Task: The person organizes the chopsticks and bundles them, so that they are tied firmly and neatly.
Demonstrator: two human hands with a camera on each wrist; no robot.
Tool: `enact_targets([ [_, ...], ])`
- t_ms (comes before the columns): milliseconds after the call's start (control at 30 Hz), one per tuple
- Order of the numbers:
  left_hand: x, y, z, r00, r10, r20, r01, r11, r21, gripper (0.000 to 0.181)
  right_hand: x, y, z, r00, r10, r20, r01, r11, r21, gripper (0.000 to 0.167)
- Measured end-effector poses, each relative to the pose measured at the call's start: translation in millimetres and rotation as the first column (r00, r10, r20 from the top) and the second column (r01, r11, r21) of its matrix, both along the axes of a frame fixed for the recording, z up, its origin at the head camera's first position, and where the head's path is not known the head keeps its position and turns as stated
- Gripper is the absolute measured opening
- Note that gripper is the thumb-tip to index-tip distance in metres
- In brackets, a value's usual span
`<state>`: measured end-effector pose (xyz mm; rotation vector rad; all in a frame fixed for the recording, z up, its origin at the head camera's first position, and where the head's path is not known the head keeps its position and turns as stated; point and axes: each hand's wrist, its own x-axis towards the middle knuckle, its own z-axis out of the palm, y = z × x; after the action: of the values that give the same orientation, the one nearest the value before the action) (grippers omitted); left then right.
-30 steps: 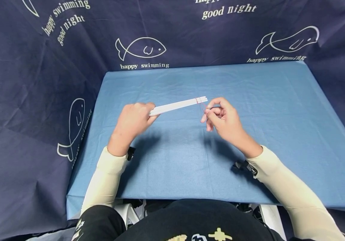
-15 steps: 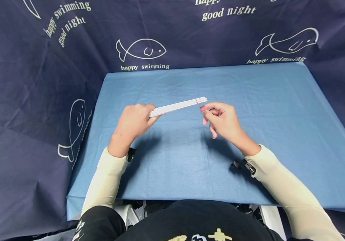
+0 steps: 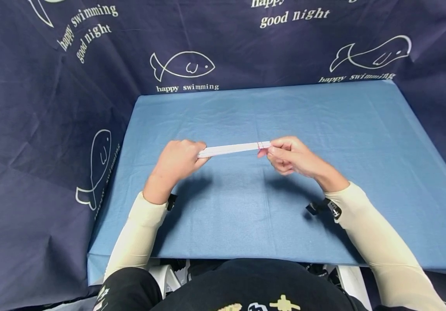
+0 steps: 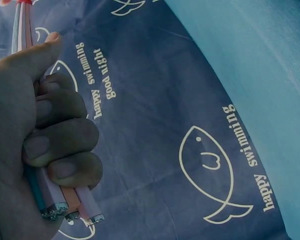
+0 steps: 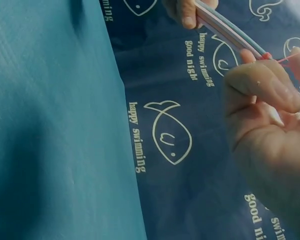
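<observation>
My left hand [image 3: 179, 160] grips one end of a bundle of slim pastel sticks [image 3: 230, 149], held nearly level above the table. In the left wrist view, the fingers [image 4: 62, 140] curl round the bundle, and crimped stick ends [image 4: 75, 212] poke out below. A thin red rubber band [image 3: 260, 145] circles the bundle near its right end. There my right hand [image 3: 294, 156] has its thumb and forefinger at the stick tips. The right wrist view shows a red strand of the band [image 5: 268, 56] stretched from the bundle to that hand's fingers. The tips are partly hidden.
A blue cloth covers the table [image 3: 238, 224], whose front edge lies just before the person's body. Dark blue curtains [image 3: 269, 52] with white fish prints stand behind and at the sides. A white chair part [image 3: 164, 276] shows below the table edge.
The right hand has come to the bundle's right end, where earlier it pulled a loop of the band, then hung just below. The bundle has lowered and tilted closer to level.
</observation>
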<state>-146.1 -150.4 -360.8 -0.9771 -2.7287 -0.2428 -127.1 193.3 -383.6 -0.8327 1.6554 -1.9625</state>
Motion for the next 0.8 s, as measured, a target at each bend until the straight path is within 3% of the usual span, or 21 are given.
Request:
enact_targets([
  [233,1.0,3.8,-1.2,0.998,-0.045,0.032,0.047,0.997,-0.060,0.033,-9.1,12.3,5.8,0.978,0.210,-0.007,-0.209,0.976,0.053,0.031],
  [433,6.8,10.9,-3.0,0.987,-0.159,-0.001,0.158,0.986,-0.055,0.031,-23.8,16.3,6.1,0.900,0.429,0.074,-0.432,0.902,0.024,0.042],
  [567,8.0,15.8,-4.3,0.979,-0.202,-0.007,0.202,0.979,-0.028,0.032,-26.8,7.7,2.3,0.872,0.478,0.107,-0.479,0.878,-0.020,0.044],
  [700,7.9,18.7,-2.7,0.977,-0.212,0.000,0.212,0.977,-0.020,0.033,-27.1,-5.9,3.2,0.857,0.493,0.153,-0.492,0.870,-0.046,0.032],
  [800,10.1,20.2,-1.7,0.974,-0.225,-0.025,0.225,0.974,-0.016,0.032,-27.2,-11.8,8.1,0.870,0.459,0.181,-0.462,0.886,-0.032,0.026],
])
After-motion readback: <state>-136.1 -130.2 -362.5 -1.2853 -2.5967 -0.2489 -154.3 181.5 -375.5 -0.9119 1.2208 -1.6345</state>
